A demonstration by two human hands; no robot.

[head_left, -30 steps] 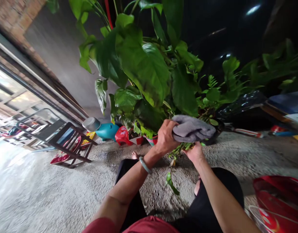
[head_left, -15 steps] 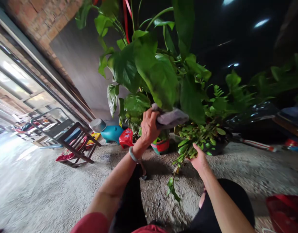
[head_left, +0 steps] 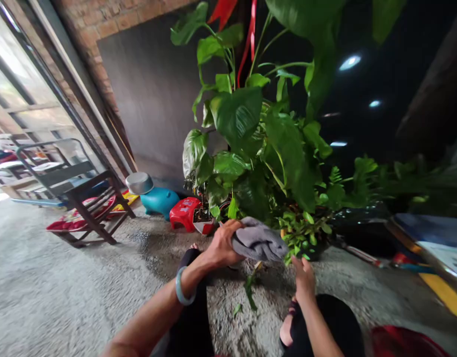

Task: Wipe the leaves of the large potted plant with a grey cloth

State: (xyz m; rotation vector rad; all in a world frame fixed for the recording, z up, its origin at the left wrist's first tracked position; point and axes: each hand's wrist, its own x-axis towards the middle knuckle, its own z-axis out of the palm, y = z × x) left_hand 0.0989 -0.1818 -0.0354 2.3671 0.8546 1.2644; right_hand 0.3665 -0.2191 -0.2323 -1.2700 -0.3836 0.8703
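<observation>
My left hand (head_left: 221, 246) is closed on a bunched grey cloth (head_left: 260, 241), low in front of the plants. Large broad leaves (head_left: 238, 116) of a tall potted plant rise behind and above it. To the right, my right hand (head_left: 305, 280) has its fingers curled at the lower edge of a small-leaved plant (head_left: 306, 230), close to the cloth's right end. Whatever lies between those fingers is hidden. A cut or fallen sprig (head_left: 250, 292) rests on the rough floor below the cloth.
On the left are a red plastic stool (head_left: 184, 210), a blue animal-shaped stool (head_left: 159, 201) with a metal basin (head_left: 139, 183), and a wooden chair (head_left: 92, 203). A flat panel (head_left: 150, 99) leans on the brick wall. A box-like stack (head_left: 432, 248) sits at right.
My left hand has brought the cloth down and away from the big leaf. My right hand has moved slightly lower, and the small-leaved branch no longer hangs forward over it. The view has shifted.
</observation>
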